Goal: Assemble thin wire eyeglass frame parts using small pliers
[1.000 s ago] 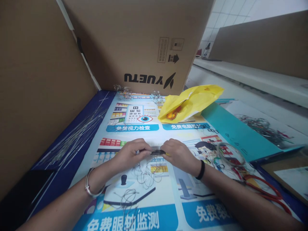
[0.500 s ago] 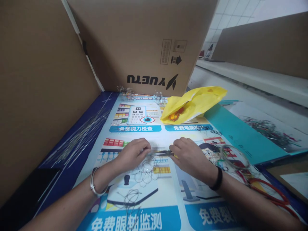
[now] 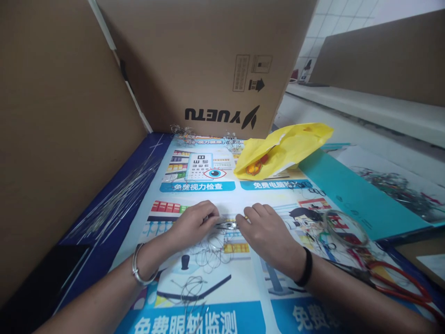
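Thin grey metal wire [image 3: 208, 250] lies in loose loops on the poster-covered tabletop [image 3: 229, 200], just below both hands, and its upper end runs up to where they meet. At the far left, a spread bundle of straight silver wire rods [image 3: 114, 204] rests on the blue edge, well apart from the work.

The left hand [image 3: 193, 223] has its fingers pinched together at the nose of the small dark-nosed pliers with yellow handles [image 3: 227, 226]. They seem to be on the wire's end, though the strand there is too fine to be sure. The right hand [image 3: 269, 232] is clenched round the pliers' handles and hides most of them.

The wire looks springy, so a weak pinch could let the end slip and flick away. The pliers' nose sits right against the left fingertips, and a hard squeeze might nip them. Pulling the wire could drag its loops into the second small wire tangle [image 3: 189, 285] nearer the person.

Further right, the forearm lies near a clear plastic ring [image 3: 344, 227] and red-handled cutters [image 3: 399, 283]. A careless sweep could catch either one.
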`<state>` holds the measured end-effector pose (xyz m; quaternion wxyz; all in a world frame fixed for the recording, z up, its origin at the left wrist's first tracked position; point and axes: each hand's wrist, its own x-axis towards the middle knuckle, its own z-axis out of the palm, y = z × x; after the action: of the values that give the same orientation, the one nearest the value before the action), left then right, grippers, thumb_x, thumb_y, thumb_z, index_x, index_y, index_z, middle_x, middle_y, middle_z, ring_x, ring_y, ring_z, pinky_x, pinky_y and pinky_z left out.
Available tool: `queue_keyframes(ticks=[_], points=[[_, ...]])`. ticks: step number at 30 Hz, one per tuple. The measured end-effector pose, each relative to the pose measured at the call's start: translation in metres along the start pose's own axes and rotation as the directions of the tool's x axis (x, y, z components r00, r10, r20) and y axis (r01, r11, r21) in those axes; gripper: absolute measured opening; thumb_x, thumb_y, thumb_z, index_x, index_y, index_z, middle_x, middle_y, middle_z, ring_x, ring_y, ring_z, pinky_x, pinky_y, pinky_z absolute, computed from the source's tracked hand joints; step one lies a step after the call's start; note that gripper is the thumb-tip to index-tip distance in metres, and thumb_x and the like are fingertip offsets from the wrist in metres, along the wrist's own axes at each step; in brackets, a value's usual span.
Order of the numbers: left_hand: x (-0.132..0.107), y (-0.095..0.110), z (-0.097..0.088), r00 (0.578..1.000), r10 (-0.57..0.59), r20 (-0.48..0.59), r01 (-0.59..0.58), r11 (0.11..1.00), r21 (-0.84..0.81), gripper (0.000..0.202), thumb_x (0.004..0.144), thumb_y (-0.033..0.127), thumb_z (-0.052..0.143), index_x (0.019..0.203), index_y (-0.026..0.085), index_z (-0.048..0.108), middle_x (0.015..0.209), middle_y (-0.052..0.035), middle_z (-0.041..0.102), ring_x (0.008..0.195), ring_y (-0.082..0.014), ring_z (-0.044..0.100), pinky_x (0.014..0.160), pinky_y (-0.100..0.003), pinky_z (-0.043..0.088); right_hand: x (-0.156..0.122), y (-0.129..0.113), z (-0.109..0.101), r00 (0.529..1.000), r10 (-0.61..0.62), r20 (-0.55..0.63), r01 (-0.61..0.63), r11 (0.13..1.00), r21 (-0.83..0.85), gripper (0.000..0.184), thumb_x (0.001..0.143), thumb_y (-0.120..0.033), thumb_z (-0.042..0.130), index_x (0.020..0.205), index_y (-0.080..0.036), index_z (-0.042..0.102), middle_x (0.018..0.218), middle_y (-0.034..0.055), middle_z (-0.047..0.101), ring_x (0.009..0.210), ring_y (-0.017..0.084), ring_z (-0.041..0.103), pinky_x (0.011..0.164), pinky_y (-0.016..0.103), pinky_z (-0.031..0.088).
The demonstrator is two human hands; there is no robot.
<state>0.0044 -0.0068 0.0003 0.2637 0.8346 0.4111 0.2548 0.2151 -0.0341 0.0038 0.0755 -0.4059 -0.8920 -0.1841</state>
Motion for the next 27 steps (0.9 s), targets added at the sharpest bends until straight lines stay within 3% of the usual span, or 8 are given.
queue_keyframes(ticks=[11,27], points=[[0.001,0.004,0.001,0.996,-0.076,-0.05,0.077,0.997,0.018,0.011,0.082,0.017,0.046,0.073,0.017,0.053,0.072,0.0006,0.057,0.07,-0.0131,0.052,0.064,-0.025,0.039,0.0,-0.007,-0.005,0.999,0.034,-0.036,-0.036,0.998,-0.042,0.009,0.082,-0.011,0.05,0.085,-0.016,0.057,0.077,0.0076,0.053,0.073,0.022,0.042,0.064,0.035,0.025],[-0.001,0.005,0.004,0.998,0.049,-0.041,-0.037,0.966,0.254,0.016,0.089,0.02,0.042,0.077,0.018,0.052,0.073,0.0002,0.059,0.074,-0.0161,0.051,0.078,-0.033,0.034,-0.002,-0.014,-0.015,0.998,0.03,-0.049,-0.035,0.995,-0.098,0.012,0.082,-0.011,0.047,0.087,-0.014,0.058,0.077,0.0089,0.052,0.072,0.022,0.042,0.063,0.037,0.025]])
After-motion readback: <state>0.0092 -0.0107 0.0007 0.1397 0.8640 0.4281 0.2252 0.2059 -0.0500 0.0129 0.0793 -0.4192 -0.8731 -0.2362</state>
